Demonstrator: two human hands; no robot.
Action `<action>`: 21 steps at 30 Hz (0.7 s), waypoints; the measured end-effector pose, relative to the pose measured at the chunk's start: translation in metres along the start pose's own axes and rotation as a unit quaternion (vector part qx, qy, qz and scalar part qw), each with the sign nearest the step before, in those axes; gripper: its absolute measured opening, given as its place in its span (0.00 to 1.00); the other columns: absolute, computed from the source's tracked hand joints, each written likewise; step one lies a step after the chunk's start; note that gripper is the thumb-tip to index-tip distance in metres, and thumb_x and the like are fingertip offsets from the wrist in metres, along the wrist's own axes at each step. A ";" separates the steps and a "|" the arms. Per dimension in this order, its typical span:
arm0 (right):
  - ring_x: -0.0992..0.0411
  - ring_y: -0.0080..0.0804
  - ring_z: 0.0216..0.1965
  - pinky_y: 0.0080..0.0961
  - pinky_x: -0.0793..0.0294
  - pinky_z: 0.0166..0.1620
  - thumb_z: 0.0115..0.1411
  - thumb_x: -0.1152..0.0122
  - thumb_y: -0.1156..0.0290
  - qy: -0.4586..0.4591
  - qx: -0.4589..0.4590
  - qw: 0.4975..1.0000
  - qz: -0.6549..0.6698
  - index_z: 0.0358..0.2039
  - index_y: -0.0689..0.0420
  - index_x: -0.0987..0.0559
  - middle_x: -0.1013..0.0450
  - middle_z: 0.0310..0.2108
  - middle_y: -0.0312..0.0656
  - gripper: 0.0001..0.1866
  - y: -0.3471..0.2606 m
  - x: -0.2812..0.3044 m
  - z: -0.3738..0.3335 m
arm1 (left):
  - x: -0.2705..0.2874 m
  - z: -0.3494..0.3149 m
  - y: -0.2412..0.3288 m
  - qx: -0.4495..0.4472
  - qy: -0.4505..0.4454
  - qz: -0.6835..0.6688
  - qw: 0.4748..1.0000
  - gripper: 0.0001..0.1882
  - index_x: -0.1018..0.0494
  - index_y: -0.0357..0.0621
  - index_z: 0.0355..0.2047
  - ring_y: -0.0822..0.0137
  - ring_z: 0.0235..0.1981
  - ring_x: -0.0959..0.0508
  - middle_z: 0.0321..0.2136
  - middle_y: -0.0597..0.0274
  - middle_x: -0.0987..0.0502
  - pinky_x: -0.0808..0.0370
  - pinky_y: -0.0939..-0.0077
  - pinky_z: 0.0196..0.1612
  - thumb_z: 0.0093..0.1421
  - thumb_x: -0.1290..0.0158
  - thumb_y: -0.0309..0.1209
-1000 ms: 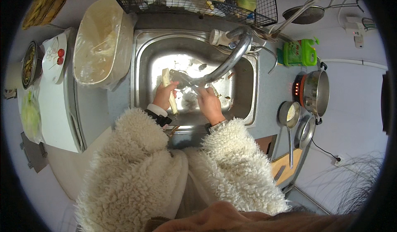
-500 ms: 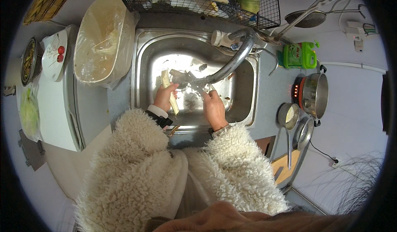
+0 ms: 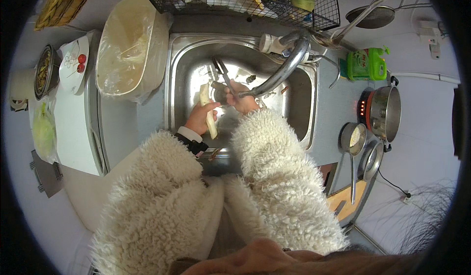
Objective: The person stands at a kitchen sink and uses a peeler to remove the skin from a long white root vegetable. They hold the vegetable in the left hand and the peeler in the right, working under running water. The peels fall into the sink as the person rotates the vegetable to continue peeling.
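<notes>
1. Even, soft daylight; no hard shadows on the pale desk (image 3: 122,128);
2. Glare on the steel sink (image 3: 294,142) floor and faucet (image 3: 284,71);
3. Strong fisheye bending; black vignette at rim;
4. Centre sharp; edges soft.

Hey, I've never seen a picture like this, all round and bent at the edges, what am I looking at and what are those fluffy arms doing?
No machine here: this is a person's own view, from a wide fisheye camera worn on the head and looking down, which is why straight edges curve. The fluffy shapes are the person's white fleece sleeves, reaching into a stainless steel sink under a curved metal tap. The left hand holds a long pale peeled vegetable. The right hand grips a slim metal tool, possibly a peeler. Around the sink: a bin lined with a clear plastic bag, a black wire rack, a green bottle, a steel pot on a small cooker and a white plate with red tomatoes.
</notes>
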State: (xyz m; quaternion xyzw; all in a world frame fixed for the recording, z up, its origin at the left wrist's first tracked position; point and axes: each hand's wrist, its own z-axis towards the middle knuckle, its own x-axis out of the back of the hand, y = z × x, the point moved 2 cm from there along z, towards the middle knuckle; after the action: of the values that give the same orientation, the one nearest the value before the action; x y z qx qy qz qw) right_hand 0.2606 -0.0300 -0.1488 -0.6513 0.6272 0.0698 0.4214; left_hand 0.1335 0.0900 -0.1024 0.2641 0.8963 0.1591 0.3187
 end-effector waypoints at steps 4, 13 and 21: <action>0.33 0.23 0.18 0.18 0.33 0.19 0.65 0.49 0.60 0.020 -0.023 0.998 -0.063 0.33 0.56 0.29 0.27 0.24 0.36 0.12 0.002 -0.021 -0.004 | 0.004 -0.004 0.002 0.012 0.010 -0.013 1.000 0.15 0.35 0.44 0.39 0.74 0.22 0.32 0.27 0.65 0.32 0.33 0.79 0.23 0.57 0.42 0.33; 0.36 0.21 0.20 0.17 0.38 0.20 0.63 0.48 0.69 0.163 -0.034 0.973 -0.162 0.35 0.57 0.29 0.32 0.21 0.35 0.06 0.001 0.009 -0.076 | -0.037 0.030 -0.016 0.063 -0.082 -0.010 0.995 0.19 0.34 0.49 0.37 0.76 0.20 0.35 0.23 0.70 0.33 0.36 0.78 0.24 0.64 0.55 0.51; 0.30 0.20 0.30 0.19 0.23 0.31 0.65 0.49 0.65 0.178 0.000 0.983 -0.053 0.47 0.55 0.32 0.29 0.34 0.34 0.13 0.015 0.016 -0.116 | -0.086 0.074 -0.045 0.037 -0.103 0.012 0.994 0.12 0.32 0.50 0.40 0.72 0.19 0.32 0.21 0.66 0.31 0.31 0.77 0.21 0.62 0.48 0.41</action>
State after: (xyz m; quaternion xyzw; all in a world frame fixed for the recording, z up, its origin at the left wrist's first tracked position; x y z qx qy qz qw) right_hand 0.2001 -0.1137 -0.0920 -0.6857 0.6567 -0.0697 0.3061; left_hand 0.2220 0.0129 -0.1365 0.3011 0.8608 0.1015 0.3976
